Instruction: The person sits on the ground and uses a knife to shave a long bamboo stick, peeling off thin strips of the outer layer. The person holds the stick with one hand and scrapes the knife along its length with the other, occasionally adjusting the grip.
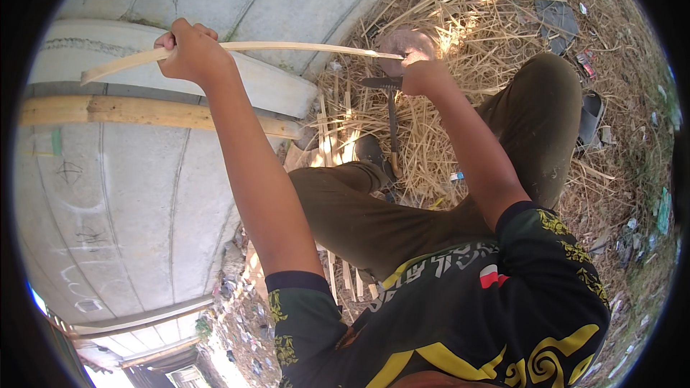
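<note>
My left hand (pixel 190 50) is closed round a long, pale bamboo strip (pixel 302 46), held up at the left in front of the wall. The strip bows slightly and runs right, its far end meeting my right hand (pixel 425 76). That hand is closed too, and a dark knife blade (pixel 379 82) sticks out leftward from it, just below the strip. Its handle is hidden in my fist. Behind the strip's end shows a round, brownish block (pixel 411 44). Below the blade lies a second long-bladed tool (pixel 394 129) with a wooden handle.
A grey concrete panel wall (pixel 136 208) stands on my left, with a bamboo pole (pixel 129 111) along it. Bamboo shavings (pixel 431 151) and long strips (pixel 438 0) cover the ground. My bent knees flank the work; a dark sandal (pixel 591 121) lies at the right, among scattered litter.
</note>
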`<state>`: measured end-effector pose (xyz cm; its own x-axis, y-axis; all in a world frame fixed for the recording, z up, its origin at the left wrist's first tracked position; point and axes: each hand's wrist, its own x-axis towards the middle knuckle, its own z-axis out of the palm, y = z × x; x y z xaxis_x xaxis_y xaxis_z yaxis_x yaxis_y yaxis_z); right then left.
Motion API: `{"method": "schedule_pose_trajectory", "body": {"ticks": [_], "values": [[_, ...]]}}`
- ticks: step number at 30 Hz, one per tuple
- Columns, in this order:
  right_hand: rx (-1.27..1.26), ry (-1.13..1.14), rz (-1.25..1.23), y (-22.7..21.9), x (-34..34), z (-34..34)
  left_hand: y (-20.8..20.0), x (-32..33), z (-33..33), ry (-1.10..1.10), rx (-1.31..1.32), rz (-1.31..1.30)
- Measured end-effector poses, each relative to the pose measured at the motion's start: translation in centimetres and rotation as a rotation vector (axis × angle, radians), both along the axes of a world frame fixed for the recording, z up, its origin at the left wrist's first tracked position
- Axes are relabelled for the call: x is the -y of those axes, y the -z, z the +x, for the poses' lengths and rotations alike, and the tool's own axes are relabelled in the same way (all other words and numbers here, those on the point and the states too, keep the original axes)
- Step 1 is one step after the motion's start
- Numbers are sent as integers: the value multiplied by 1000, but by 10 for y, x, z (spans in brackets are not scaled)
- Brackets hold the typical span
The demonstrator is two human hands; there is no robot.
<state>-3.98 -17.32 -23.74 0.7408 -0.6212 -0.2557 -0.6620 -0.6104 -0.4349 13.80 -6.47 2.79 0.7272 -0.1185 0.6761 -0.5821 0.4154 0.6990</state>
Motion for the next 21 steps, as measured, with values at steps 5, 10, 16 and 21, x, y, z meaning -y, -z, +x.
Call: {"method": "schedule_pose_trajectory", "body": {"ticks": [5,10,16,21], "values": [[19,199,105,45,18,1,0,3,-6,-8,1,5],[167,283,188,124,23,9,-3,10,-19,11,15,4],[946,744,265,124,-30,49,-7,25,-24,78,71,3],[652,505,257,117,-19,37,-8,39,-25,99,87,0]]}}
